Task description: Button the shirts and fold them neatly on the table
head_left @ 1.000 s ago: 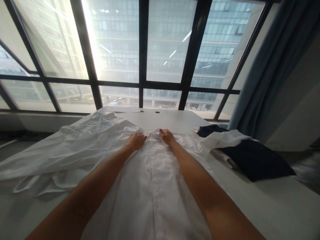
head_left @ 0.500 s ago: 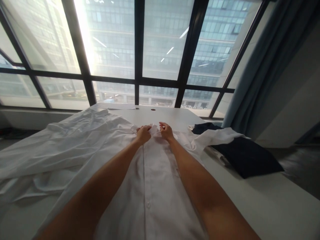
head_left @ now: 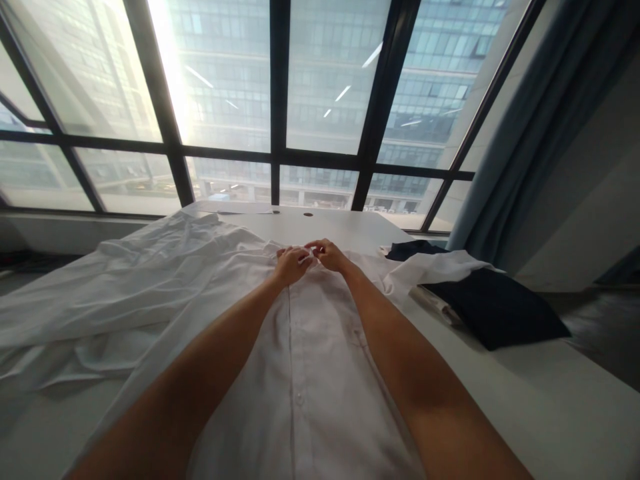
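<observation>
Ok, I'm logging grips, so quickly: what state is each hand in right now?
Left hand: closed, holding the shirt at its far end.
Right hand: bent at the same spot; grip cannot be told.

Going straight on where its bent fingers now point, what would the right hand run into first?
Probably the left hand: the right hand's fingers point across at it, over the white button-front shirt. Depth between the fingertips is hard to judge.
</observation>
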Demonstrator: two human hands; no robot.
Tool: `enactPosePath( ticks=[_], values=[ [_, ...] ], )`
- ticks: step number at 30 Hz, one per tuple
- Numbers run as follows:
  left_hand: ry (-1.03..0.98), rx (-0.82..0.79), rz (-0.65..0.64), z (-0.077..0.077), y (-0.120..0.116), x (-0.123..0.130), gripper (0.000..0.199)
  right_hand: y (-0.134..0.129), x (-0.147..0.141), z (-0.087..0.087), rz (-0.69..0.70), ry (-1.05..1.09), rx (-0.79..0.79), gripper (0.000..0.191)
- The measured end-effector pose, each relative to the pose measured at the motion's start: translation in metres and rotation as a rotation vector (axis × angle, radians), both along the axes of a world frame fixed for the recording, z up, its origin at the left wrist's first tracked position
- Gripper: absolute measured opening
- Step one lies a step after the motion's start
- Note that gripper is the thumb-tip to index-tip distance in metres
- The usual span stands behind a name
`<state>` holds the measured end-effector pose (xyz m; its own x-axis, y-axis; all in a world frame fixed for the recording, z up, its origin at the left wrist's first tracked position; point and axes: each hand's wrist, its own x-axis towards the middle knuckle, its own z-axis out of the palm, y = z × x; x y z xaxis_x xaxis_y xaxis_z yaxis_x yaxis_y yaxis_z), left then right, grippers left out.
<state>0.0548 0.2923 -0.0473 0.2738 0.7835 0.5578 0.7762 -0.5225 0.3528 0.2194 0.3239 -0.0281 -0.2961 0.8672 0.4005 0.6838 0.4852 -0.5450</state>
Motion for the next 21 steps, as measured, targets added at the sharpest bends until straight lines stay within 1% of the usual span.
enactPosePath(
  ticks=[3,6,8,10,12,14,16,17,18,19,21],
  values=[
    [0.05,-0.023,0.002,0.0,0.0,-0.001,0.025,-0.006,0.003,0.004,-0.062,-0.128,0.093,0.025],
    [0.1,-0.039,0.017,0.002,0.001,-0.002,0.027,-0.014,-0.001,0.007,-0.179,-0.246,0.187,0.025],
    [0.11,-0.036,0.034,0.002,0.0,-0.003,0.028,-0.018,-0.006,0.008,-0.219,-0.293,0.225,0.027],
    [0.088,-0.001,0.054,0.004,-0.002,-0.005,0.028,-0.021,-0.011,0.01,-0.246,-0.288,0.245,0.029],
    [0.031,0.076,0.101,0.007,-0.005,-0.008,0.03,-0.021,-0.015,0.012,-0.287,-0.236,0.262,0.034],
    [-0.036,0.151,0.189,0.013,-0.006,-0.013,0.033,-0.022,-0.016,0.015,-0.336,-0.164,0.279,0.039],
    [-0.068,0.136,0.277,0.02,-0.006,-0.021,0.033,-0.023,-0.016,0.018,-0.362,-0.125,0.274,0.04],
    [-0.058,0.077,0.305,0.023,-0.005,-0.027,0.032,-0.025,-0.016,0.019,-0.347,-0.134,0.243,0.039],
    [-0.03,-0.005,0.319,0.026,-0.003,-0.033,0.033,-0.026,-0.017,0.02,-0.303,-0.163,0.189,0.035],
    [0.015,-0.087,0.315,0.028,-0.002,-0.039,0.033,-0.028,-0.018,0.02,-0.237,-0.209,0.122,0.031],
    [0.151,-0.207,0.259,0.029,0.001,-0.052,0.031,-0.032,-0.022,0.018,-0.088,-0.335,-0.009,0.026]
  ],
)
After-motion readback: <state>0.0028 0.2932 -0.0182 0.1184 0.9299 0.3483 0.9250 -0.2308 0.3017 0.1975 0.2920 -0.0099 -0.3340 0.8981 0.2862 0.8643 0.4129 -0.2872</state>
